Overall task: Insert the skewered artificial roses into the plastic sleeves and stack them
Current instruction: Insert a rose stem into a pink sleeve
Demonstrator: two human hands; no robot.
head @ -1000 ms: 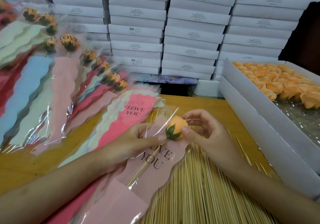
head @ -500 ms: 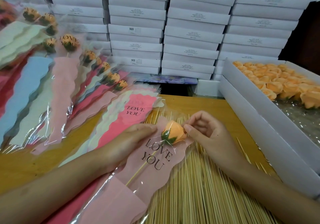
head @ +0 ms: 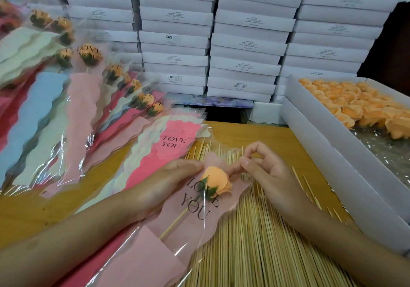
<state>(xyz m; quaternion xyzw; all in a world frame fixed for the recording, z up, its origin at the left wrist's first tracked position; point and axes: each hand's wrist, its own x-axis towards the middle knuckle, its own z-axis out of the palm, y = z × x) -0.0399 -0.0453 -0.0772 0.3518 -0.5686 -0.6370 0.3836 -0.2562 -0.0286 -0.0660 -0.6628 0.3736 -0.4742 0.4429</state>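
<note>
Boxes (head: 244, 49) stacked behind hands. Rose (head: 218, 181) seated in sleeve (head: 177, 242) between hands, over skewers (head: 255, 242). Sleeve pressed by left hand (head: 168, 180), fingers (head: 190, 164) straight; right hand (head: 264, 171) curled at sleeve mouth, grasp not discernible. Insertion judged complete; lift to stack (head: 82, 100) beyond left hand required next.

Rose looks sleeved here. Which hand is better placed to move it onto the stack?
Left, likely. The left hand lies on the sleeve beside the rose, and the stack of finished ones lies on its side. The right hand sits at the sleeve's top, farther away.
</note>
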